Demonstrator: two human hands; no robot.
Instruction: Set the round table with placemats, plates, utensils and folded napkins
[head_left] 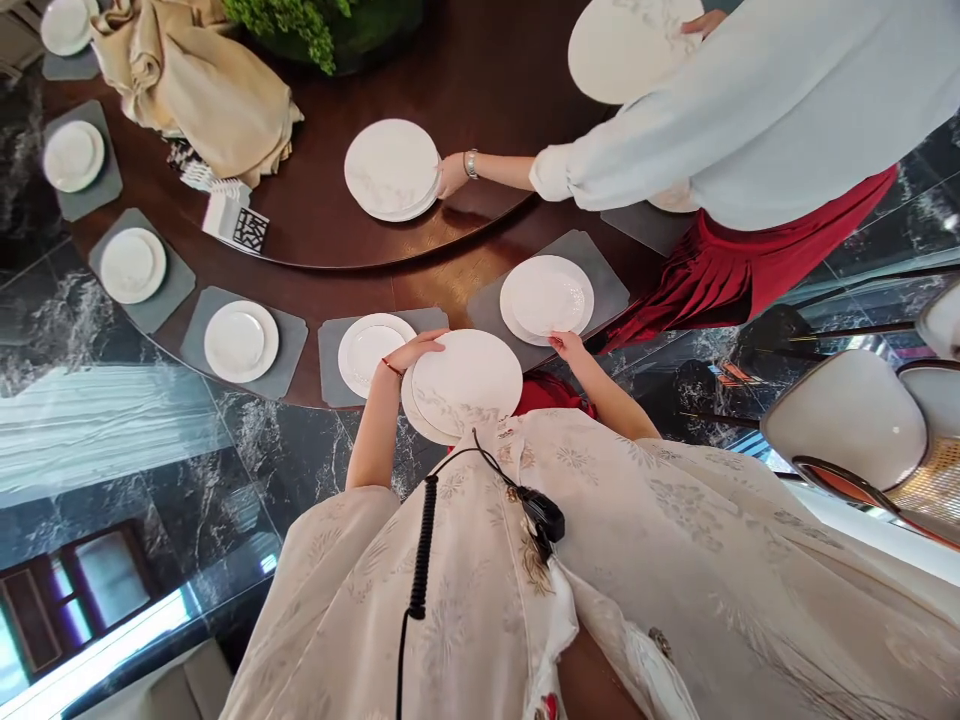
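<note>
Stack of plates [465, 385]: white, glazed, a faint pattern on the top face; at least two are counted from the offset edges; it is carried level, close against the person's front, just off the near edge of the table [420, 290].

Handling, judged: stiff and brittle, chipped by any knock at the rim; the glaze is likely slick; some weight is to be expected once several are stacked. Hold is best taken at the rim with support from beneath, thumb above, and kept level so the upper plate is not slid off.

Left hand [415, 350]: laid over the far left rim of the stack, fingers bent round the edge and closed on it; a red band is seen at the wrist.

Right hand [568, 346]: reached forward, fingers nearly straight, tips at the near rim of a laid setting [547, 300], a small plate on a larger one; whether that rim is pinched or only touched cannot be told.

The setting is borne on a grey placemat [607, 275]; just left, a single plate [369, 350] lies on its own mat, partly covered by the stack; further mats with plates follow the table's curve.

On the raised turntable [322, 215]: a second pile of plates [391, 168], touched by a co-worker's hand [451, 175]; a beige cloth [195, 85] is heaped beyond.
</note>
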